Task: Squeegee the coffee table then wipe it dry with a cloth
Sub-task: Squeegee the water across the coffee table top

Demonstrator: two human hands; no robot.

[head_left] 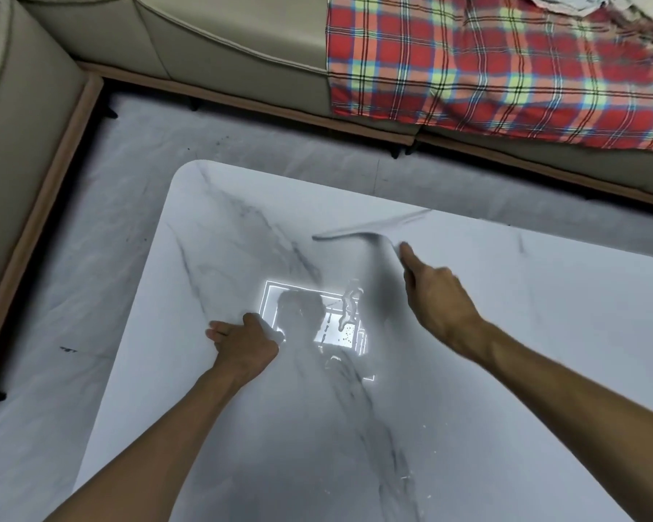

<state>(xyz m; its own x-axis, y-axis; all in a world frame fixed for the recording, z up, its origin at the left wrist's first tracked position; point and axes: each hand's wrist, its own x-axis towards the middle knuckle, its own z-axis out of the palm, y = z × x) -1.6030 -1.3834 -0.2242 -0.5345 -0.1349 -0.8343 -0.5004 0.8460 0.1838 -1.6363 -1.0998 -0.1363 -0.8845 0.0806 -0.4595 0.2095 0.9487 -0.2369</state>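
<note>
A white marble coffee table with grey veins fills the lower part of the head view. My right hand grips the handle of a pale grey squeegee, with the index finger stretched along it. The blade lies across the tabletop near its far edge and is blurred. My left hand rests on the tabletop with fingers loosely bent, holding nothing. A small puddle and droplets glisten beside a bright ceiling-light reflection between the hands. No cloth for wiping is in view on the table.
A beige sofa wraps around the far and left sides of the table. A red plaid blanket hangs over its right part. Pale marble floor forms a narrow gap between sofa and table.
</note>
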